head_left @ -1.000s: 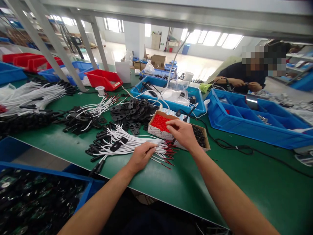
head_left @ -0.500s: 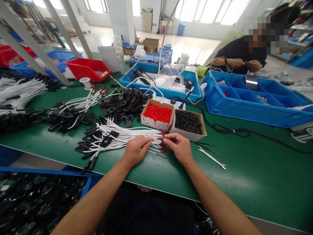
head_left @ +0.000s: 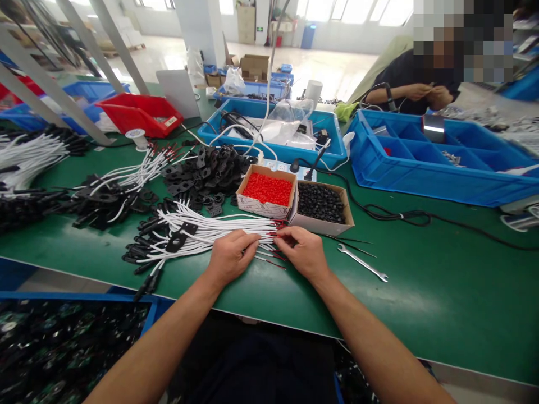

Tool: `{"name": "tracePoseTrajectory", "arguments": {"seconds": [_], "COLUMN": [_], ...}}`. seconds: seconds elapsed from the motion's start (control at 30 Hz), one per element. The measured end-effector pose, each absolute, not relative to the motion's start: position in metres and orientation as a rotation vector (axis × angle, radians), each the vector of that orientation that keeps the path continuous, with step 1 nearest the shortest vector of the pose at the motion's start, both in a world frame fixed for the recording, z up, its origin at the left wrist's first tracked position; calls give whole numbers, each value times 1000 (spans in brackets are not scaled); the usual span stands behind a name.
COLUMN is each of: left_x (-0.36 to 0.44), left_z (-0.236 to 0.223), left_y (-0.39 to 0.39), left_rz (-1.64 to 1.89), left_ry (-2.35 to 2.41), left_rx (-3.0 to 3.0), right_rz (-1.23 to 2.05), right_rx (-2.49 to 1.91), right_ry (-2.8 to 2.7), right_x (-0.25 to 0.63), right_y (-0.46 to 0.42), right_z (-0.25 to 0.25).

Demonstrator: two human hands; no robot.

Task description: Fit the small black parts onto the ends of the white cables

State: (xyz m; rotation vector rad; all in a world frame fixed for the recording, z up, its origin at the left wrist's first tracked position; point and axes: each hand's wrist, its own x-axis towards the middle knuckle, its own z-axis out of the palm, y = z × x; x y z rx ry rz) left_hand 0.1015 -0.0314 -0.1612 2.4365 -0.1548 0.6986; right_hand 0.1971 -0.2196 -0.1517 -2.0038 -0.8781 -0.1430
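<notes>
Long white plastic-sheathed cables with red wire ends (head_left: 223, 225): spread just beyond the fingers, one pinched in left hand (head_left: 226, 257), best steadied near its tip; right hand (head_left: 306, 253) narrowed at red ends, contents unclear.

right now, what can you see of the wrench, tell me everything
The wrench is silver and shiny, metal by its look, with a slim straight handle and an open fork at each end. It lies flat on the green table, slanting from its far left end to its near right end. It is to the right of the right hand, which does not touch it. Thin black wires lie by its far end; whether they touch it is unclear.
</notes>
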Motion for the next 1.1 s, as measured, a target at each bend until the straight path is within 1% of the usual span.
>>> {"name": "tracePoseTrajectory", "arguments": {"seconds": [0.17, 0.3, 0.6, 0.83, 0.93, 1.1], "left_x": [101, 100, 100, 99, 100, 100], "left_z": [-163, -162, -156, -160, -161, -158], "left_y": [-32, -34, -41, -41, -41, -43], "left_rz": [691, 702, 719, 689, 616, 456], "left_ry": [-153, -142, -148, -180, -241, -364], "left_rx": [2536, 2688, 2941, 2939, 2889, 2741], "right_rz": [-252, -309, -347, -353, -364, -388], "right_rx": [-2075, -2220, -2510, -2548, -2542, -2387], "right_ry": [-1022, -1117, -1183, -1208, -1240, -1333], "right_x": [199, 199, 193, 191, 191, 189], "right_y": [-221, -222, -224, -224, -224, -221], "right_z": [-150, -148, -146, -146, -144, -140]}}
